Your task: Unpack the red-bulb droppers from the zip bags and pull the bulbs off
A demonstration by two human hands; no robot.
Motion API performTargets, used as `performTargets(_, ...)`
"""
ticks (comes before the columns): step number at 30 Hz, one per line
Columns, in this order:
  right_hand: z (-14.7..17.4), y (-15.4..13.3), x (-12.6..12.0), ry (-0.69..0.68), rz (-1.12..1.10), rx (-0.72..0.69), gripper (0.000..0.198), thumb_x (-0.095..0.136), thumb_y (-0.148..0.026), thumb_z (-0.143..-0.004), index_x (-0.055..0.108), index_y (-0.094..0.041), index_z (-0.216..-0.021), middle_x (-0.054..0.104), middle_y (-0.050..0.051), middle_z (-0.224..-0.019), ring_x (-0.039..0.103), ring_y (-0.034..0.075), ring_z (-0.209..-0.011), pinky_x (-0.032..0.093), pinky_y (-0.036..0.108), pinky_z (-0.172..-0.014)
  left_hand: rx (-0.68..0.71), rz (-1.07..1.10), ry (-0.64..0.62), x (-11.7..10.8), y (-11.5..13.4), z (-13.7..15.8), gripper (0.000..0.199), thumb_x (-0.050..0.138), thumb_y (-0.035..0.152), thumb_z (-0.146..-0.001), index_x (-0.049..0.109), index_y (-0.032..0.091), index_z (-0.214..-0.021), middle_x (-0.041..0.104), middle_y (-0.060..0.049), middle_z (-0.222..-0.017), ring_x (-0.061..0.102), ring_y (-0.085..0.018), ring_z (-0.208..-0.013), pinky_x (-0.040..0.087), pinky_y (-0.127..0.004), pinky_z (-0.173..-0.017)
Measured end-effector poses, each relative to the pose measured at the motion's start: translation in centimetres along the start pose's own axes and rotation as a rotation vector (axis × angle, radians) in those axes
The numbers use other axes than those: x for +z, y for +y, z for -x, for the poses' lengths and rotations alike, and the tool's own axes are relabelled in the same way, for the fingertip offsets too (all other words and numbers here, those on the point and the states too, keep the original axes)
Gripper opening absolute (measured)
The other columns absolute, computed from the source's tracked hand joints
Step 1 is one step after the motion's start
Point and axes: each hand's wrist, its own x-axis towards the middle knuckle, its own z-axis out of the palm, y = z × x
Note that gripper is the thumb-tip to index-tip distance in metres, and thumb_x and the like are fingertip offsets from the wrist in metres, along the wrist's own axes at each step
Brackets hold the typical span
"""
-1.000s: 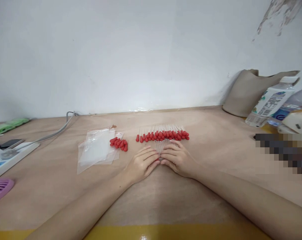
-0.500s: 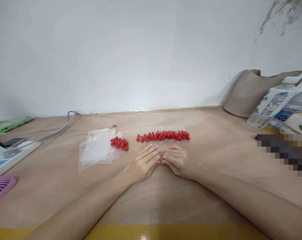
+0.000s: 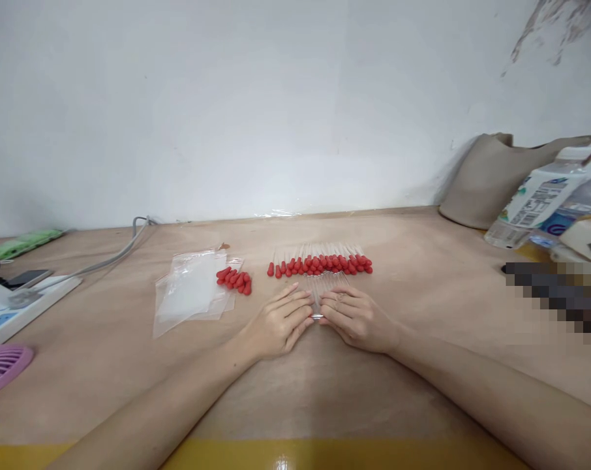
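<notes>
Near the middle of the table, my left hand [image 3: 282, 323] and my right hand [image 3: 358, 318] face each other, fingers closed on a flat bunch of thin clear tubes [image 3: 317, 286]. The fingers hide much of the tubes; whether they are glass or plastic I cannot tell. Right behind the bunch lies a row of droppers [image 3: 319, 264] with red bulbs towards me and thin clear stems pointing to the wall. Left of my left hand, a small heap of loose red bulbs [image 3: 234, 281] rests partly on clear zip bags [image 3: 188, 287].
At the left are a white power strip [image 3: 29, 307] with a grey cable [image 3: 114, 256], a phone [image 3: 30, 279] and a purple slotted object [image 3: 4, 367]. A labelled plastic bottle [image 3: 537, 199] leans beside a beige container [image 3: 476, 183] at the right. A wall stands behind.
My right hand has shifted slightly to the right, and the gap between my hands is a little wider. More of the tubes' near ends shows between my fingers.
</notes>
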Motion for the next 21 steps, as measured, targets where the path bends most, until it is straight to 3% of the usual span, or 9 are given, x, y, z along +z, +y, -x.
performTargets(16, 0.2, 0.4, -1.4, -0.001, 0.075, -0.117, 0.014, 0.048, -0.014, -0.085, 0.061, -0.014, -0.09, 0.067, 0.007, -0.093, 0.057, 0.017, -0.101, 0.046, 0.036, -0.089, -0.011, 0.036, 0.005, -0.3, 0.0, 0.8, 0.017, 0.047, 0.014, -0.084, 0.056, 0.013, -0.099, 0.065, -0.008, -0.1, 0.056, -0.019, -0.104, 0.043, -0.039, -0.096)
performTargets(18, 0.4, 0.9, -1.6, 0.029, 0.074, -0.061, 0.013, 0.048, -0.015, -0.084, 0.061, -0.015, -0.088, 0.067, 0.006, -0.092, 0.056, 0.017, -0.099, 0.045, 0.035, -0.088, -0.038, 0.023, 0.046, -0.5, -0.6, 1.3, 0.017, 0.047, 0.014, -0.084, 0.056, 0.014, -0.098, 0.065, -0.008, -0.101, 0.056, -0.019, -0.104, 0.045, -0.039, -0.094)
performTargets(21, 0.7, 2.1, -1.8, 0.053, 0.129, 0.193, 0.014, 0.049, -0.019, -0.084, 0.063, -0.016, -0.083, 0.065, 0.005, -0.081, 0.058, 0.016, -0.082, 0.045, 0.032, -0.075, -0.195, -0.073, 0.125, -1.6, -2.6, 2.2, 0.014, 0.049, 0.017, -0.084, 0.06, 0.017, -0.093, 0.064, -0.007, -0.097, 0.057, -0.019, -0.097, 0.047, -0.037, -0.086)
